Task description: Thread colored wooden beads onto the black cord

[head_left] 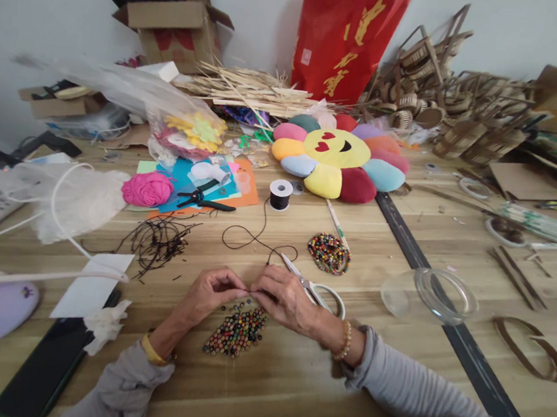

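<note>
My left hand and my right hand meet fingertip to fingertip, both pinched closed. A thin black cord runs from a white spool in a loop to the back of my right fingers, which grip it. What the left fingertips pinch is too small to make out. Just below the hands lies a loose pile of multicoloured small beads. Scissors rest partly beneath my right hand, blades pointing away. A coiled strand of colourful beads lies beyond them.
Left of the hands are a tangle of black cord pieces, pliers, pink yarn and a dark phone. A flower cushion sits at the back. Clear plastic containers stand right, near a black strip.
</note>
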The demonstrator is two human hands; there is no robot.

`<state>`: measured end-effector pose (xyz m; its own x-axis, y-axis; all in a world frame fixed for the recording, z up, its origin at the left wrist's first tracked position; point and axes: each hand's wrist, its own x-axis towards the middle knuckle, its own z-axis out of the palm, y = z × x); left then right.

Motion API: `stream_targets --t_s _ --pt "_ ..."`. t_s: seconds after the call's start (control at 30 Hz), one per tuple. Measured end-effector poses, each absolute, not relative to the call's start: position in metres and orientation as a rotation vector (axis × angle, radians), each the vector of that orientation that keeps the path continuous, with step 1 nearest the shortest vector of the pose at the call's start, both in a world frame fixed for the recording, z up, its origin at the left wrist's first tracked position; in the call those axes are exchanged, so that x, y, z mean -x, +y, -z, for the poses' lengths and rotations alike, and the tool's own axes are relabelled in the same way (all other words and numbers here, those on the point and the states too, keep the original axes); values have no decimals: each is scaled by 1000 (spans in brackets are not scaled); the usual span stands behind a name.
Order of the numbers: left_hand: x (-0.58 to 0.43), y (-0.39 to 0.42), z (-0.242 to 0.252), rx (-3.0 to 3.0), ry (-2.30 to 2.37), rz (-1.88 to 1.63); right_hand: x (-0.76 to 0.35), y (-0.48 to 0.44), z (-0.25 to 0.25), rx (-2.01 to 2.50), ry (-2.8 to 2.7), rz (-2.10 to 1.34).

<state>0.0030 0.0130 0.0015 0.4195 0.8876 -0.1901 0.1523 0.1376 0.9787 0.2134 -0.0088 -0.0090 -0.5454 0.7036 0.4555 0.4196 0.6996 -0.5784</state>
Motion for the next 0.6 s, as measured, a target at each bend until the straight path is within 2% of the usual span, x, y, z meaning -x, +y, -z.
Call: stream_targets --t_s 0.6 --pt "-1 13 3 -1433 988 -639 -214 -11 -4 797 -2240 -575"
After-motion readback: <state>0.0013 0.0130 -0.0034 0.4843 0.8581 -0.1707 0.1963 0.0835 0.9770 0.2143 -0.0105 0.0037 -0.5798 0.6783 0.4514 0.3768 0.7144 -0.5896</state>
